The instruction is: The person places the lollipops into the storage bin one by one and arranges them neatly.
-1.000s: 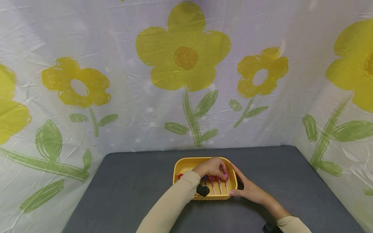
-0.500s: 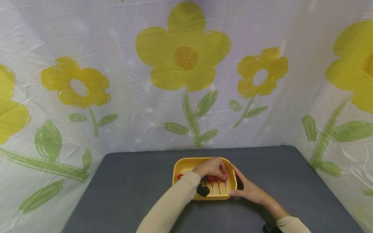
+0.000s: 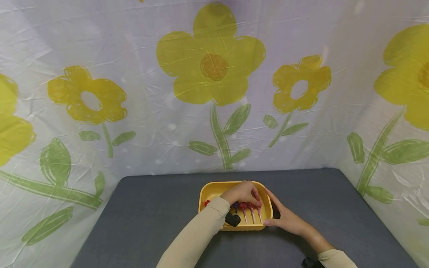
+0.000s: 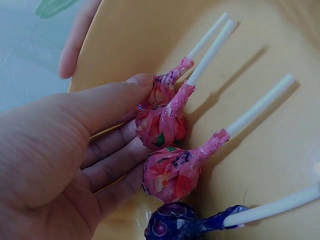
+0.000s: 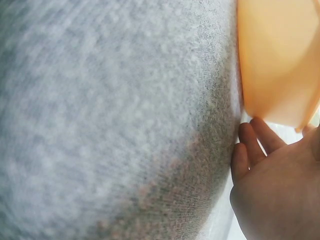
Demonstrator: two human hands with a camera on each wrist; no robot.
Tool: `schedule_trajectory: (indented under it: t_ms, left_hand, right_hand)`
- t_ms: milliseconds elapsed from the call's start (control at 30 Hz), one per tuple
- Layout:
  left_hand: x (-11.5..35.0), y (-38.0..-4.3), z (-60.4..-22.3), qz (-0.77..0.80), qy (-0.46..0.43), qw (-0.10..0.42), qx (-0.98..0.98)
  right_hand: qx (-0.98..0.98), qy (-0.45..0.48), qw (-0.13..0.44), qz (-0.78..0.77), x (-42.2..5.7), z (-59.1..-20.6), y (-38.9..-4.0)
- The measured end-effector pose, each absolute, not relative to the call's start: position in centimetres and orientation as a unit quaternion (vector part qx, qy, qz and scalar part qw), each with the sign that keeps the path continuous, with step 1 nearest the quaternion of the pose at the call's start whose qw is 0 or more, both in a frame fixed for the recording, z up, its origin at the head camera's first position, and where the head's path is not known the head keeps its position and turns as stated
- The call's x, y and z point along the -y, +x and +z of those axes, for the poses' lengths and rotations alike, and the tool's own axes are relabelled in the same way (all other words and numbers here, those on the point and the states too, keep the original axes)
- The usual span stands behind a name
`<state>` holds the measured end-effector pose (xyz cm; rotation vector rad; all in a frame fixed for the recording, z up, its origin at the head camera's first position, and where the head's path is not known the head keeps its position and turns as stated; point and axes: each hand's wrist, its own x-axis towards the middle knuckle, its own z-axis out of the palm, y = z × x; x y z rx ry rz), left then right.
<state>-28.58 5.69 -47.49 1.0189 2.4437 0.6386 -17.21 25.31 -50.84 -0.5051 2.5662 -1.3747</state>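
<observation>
A yellow tray (image 3: 214,190) stands on the table with lollipops in it. My left hand (image 3: 242,192) reaches inside and pinches the wrapped head of the rightmost pink lollipop (image 4: 162,90) between thumb and fingers. Beside it lie a second pink lollipop (image 4: 160,125), a third pink lollipop (image 4: 171,175) and a dark blue-purple lollipop (image 4: 172,220), their white sticks pointing toward the tray's near side. Something red (image 3: 207,203) shows at the tray's left, partly hidden by my sleeve. Outside, my right hand (image 3: 289,220) touches the tray's right end with extended fingers and thumb.
The grey table (image 3: 151,223) extends around the tray. Behind and beside it hangs cloth (image 3: 151,149) printed with yellow flowers. A black wrist device (image 3: 233,219) sits over the tray's near part and covers some of its contents.
The rightmost pink lollipop's head has shifted very slightly left with my left fingers. My right hand has stayed in place against the tray.
</observation>
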Motion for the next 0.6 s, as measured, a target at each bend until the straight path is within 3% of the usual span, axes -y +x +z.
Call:
schedule_trajectory:
  t_ms: [600]
  left_hand:
    - [-5.31,-28.36,-47.07,0.261,0.347,0.231,-0.871]
  right_hand:
    - [-0.866,-0.167,0.091,-0.463,-25.31,-50.85,-17.17]
